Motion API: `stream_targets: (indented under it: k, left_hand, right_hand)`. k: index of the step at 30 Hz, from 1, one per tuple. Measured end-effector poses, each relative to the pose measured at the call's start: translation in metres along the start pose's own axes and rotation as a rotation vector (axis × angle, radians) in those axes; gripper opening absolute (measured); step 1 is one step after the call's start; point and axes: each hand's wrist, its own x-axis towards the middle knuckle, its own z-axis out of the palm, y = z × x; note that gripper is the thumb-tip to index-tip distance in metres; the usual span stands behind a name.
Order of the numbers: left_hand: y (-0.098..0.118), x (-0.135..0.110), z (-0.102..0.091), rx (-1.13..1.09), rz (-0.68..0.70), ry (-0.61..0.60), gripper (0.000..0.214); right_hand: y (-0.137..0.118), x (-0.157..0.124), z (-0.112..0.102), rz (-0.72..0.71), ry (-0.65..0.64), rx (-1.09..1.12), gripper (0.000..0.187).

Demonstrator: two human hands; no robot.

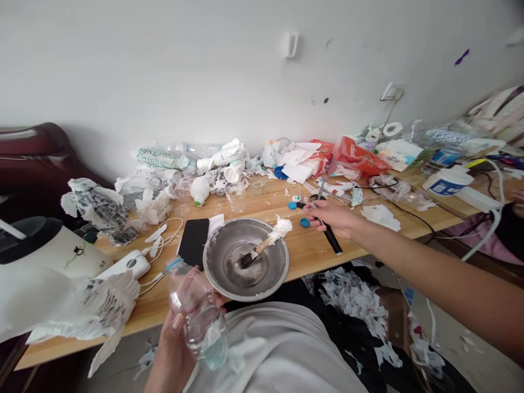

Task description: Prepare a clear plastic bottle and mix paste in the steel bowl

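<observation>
A clear plastic bottle [196, 311] with a blue ring at its neck rests in my left hand [176, 338], fingers wrapped round its side. White paper clings near its lower end. Over the table, my right hand [327, 215] has its fingers closed among small tools; what they grip is partly hidden. Scissors [321, 188] with dark handles lie just beyond those fingers. A black stick-like tool [333, 241] pokes out below the hand, and blue bottle caps [305, 222] lie to its left. Between my hands stands a metal bowl [210, 273] with a paste-coated brush [262, 245] leaning in it.
Paper-covered bottle shapes [96, 210] and a white pasted form [61, 305] occupy the left. A black phone [194, 240] and a white power bank [131, 266] lie beside the bowl. Red packaging [356, 155] sits by the wall, a white tub [448, 181] at right. Torn paper [352, 300] lies below.
</observation>
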Motion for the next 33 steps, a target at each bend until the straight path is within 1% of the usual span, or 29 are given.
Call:
stream_targets:
  k: [3,5,6,7,8,11,13,15,17,20,22,25,27,29,33]
  left_hand:
    - [0.000,0.007,0.006,0.035,0.032,-0.021,0.093]
    - [-0.001,0.011,0.011,0.060,0.036,-0.030,0.091]
    - [-0.002,0.012,0.014,0.073,0.031,-0.035,0.089]
    - [-0.002,0.013,0.018,0.086,0.024,-0.041,0.087]
    - [-0.003,0.014,0.022,0.100,0.019,-0.046,0.085]
    - [-0.003,0.018,0.037,0.138,0.015,-0.058,0.082]
    - [-0.003,0.021,0.049,0.155,0.020,-0.076,0.079]
    - [-0.004,0.027,0.061,0.172,0.010,-0.105,0.076]
    - [-0.006,0.034,0.072,0.194,-0.018,-0.136,0.076]
    - [-0.010,0.047,0.087,0.207,-0.048,-0.181,0.078]
    - [-0.012,0.056,0.095,0.207,-0.023,-0.206,0.077]
    - [-0.011,0.068,0.103,0.209,0.045,-0.233,0.070]
    - [-0.009,0.073,0.104,0.210,0.079,-0.223,0.065]
    - [-0.008,0.076,0.102,0.217,0.090,-0.193,0.064]
    - [-0.007,0.075,0.089,0.267,0.057,-0.143,0.067]
  right_hand:
    - [0.025,-0.034,0.009,0.072,-0.036,0.105,0.025]
    - [0.042,-0.052,0.022,0.116,-0.073,0.142,0.034]
    - [0.051,-0.059,0.029,0.132,-0.072,0.144,0.040]
    - [0.060,-0.064,0.036,0.116,-0.056,0.119,0.046]
    - [0.069,-0.069,0.042,0.067,-0.010,0.077,0.050]
    - [0.090,-0.076,0.055,-0.164,0.191,-0.131,0.056]
    - [0.097,-0.077,0.060,-0.255,0.276,-0.247,0.058]
    - [0.099,-0.075,0.063,-0.280,0.302,-0.297,0.060]
    - [0.097,-0.072,0.065,-0.299,0.319,-0.301,0.062]
    - [0.094,-0.063,0.069,-0.295,0.350,-0.328,0.065]
    - [0.093,-0.057,0.070,-0.257,0.375,-0.346,0.063]
    - [0.091,-0.047,0.072,-0.224,0.438,-0.386,0.062]
    - [0.089,-0.042,0.072,-0.230,0.499,-0.429,0.063]
    - [0.086,-0.038,0.071,-0.229,0.524,-0.456,0.064]
    - [0.082,-0.035,0.068,-0.203,0.438,-0.473,0.053]
